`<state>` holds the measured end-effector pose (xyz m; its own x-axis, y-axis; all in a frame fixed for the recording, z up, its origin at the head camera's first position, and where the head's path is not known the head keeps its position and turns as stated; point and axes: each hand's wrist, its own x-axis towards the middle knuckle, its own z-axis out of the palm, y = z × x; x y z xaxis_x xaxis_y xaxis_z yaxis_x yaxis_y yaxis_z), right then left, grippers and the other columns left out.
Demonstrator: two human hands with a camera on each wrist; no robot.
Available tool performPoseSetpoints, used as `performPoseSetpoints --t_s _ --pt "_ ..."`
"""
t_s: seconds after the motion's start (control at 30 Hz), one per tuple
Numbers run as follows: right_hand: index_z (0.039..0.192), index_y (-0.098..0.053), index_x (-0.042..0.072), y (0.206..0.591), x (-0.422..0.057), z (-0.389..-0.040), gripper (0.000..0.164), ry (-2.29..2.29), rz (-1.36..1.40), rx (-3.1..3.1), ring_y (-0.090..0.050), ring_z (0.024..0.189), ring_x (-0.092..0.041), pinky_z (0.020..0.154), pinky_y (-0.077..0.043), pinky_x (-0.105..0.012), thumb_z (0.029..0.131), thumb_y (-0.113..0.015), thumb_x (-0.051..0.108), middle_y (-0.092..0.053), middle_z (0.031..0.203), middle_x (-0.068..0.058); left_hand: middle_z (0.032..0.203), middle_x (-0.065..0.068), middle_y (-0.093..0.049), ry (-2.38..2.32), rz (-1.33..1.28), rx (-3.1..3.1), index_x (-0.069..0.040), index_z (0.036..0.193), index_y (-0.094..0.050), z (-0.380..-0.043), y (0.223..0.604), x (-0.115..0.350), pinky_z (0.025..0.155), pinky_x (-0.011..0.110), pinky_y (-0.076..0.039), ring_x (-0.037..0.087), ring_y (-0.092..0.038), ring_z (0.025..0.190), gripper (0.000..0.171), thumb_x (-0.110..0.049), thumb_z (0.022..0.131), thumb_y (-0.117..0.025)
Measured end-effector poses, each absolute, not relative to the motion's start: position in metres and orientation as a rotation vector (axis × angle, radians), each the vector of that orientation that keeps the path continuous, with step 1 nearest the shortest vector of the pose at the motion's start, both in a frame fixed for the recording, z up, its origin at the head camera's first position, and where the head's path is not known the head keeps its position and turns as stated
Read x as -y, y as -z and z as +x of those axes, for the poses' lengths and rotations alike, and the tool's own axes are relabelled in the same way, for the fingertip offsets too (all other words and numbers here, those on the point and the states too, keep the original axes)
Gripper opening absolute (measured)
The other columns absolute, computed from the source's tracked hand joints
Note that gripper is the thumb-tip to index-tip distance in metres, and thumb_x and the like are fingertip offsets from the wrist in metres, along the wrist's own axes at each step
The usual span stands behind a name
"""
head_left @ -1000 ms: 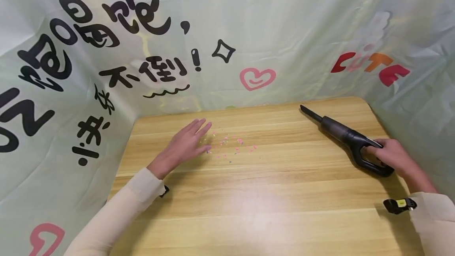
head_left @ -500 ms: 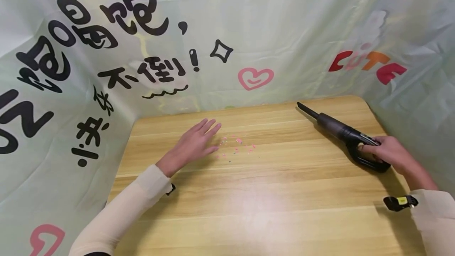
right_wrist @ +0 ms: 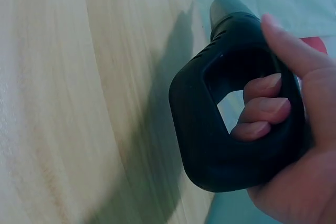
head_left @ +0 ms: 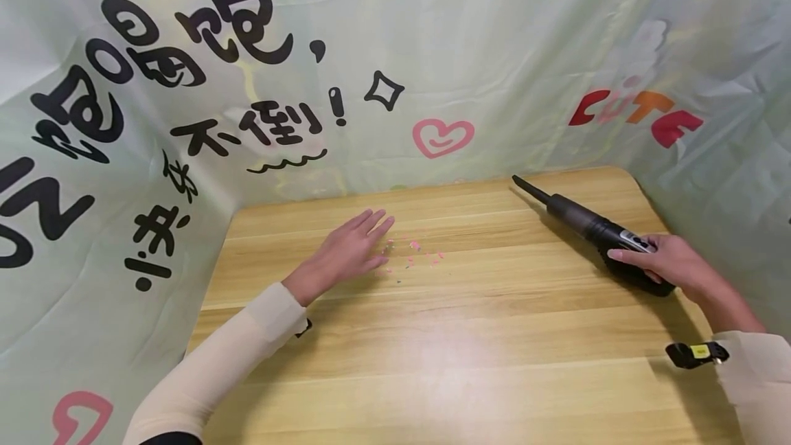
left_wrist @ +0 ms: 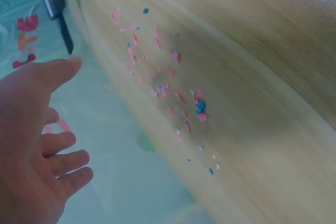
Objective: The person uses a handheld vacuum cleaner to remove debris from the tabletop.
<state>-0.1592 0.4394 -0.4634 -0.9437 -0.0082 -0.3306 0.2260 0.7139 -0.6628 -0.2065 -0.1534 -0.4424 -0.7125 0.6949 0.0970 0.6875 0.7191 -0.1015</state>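
Note:
My right hand (head_left: 676,263) grips a black handheld vacuum cleaner (head_left: 576,217) at the table's right side. Its narrow nozzle points to the back left. In the right wrist view, several fingers curl through the loop handle (right_wrist: 191,129) while the thumb lies along the top. My left hand (head_left: 346,249) hovers palm down over the left edge of some small scraps (head_left: 415,245), fingers extended and holding nothing. The left wrist view shows these pink, blue and white bits (left_wrist: 200,106) strewn on the wood beside the hand, which hides some of them in the head view.
A wooden table (head_left: 457,342) with rounded corners bears everything. Pale green cloth (head_left: 494,74) with black lettering, pink hearts and coloured letters stands around its back and sides. A small black device (head_left: 695,354) is worn at the right wrist.
My left hand has moved right, over part of the scraps. The vacuum has rolled in my right hand, showing its button panel, and its nozzle has shifted slightly left and back.

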Motion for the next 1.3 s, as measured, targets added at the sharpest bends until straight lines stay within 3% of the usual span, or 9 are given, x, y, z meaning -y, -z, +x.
performPoseSetpoints --t_s 0.3,0.67,1.0,1.3 --pt "0.083 -0.060 0.004 0.460 -0.434 -0.156 0.055 1.236 0.183 -2.617 -0.049 0.052 -0.013 0.055 -0.044 -0.034 0.109 -0.046 0.051 -0.052 0.063 0.007 0.158 0.020 -0.050 -0.151 -1.234 2.669 -0.004 0.155 -0.047 -0.209 0.449 0.136 0.117 0.043 -0.046 0.037 -0.055 0.141 0.073 -0.043 0.098 -0.071" --pt "0.090 -0.068 0.004 0.454 -0.424 -0.151 0.046 1.366 0.143 -2.593 -0.050 0.049 -0.011 0.049 -0.044 -0.032 0.110 -0.049 0.040 -0.059 0.066 0.006 0.152 0.022 -0.055 -0.097 -1.302 2.571 0.000 0.149 -0.052 -0.213 0.453 0.119 0.107 0.042 -0.055 0.034 -0.062 0.132 0.074 -0.043 0.094 -0.076" --pt "0.091 -0.070 0.024 0.449 -0.410 -0.147 0.029 1.460 0.078 -2.535 -0.050 0.051 -0.009 0.048 -0.044 -0.031 0.111 -0.050 0.031 -0.061 0.069 0.007 0.144 0.019 -0.060 0.019 -1.336 2.683 -0.002 0.152 -0.048 -0.220 0.445 0.100 0.109 0.042 -0.054 0.033 -0.061 0.132 0.069 -0.037 0.097 -0.073" --pt "0.091 -0.067 0.035 0.450 -0.402 -0.145 0.036 1.508 -0.004 -2.496 -0.054 0.056 -0.008 0.047 -0.046 -0.029 0.112 -0.041 0.021 -0.062 0.073 0.008 0.138 0.014 -0.062 -0.066 -1.391 2.634 -0.006 0.149 -0.050 -0.226 0.444 0.080 0.102 0.035 -0.056 0.027 -0.062 0.125 0.068 -0.041 0.096 -0.073"
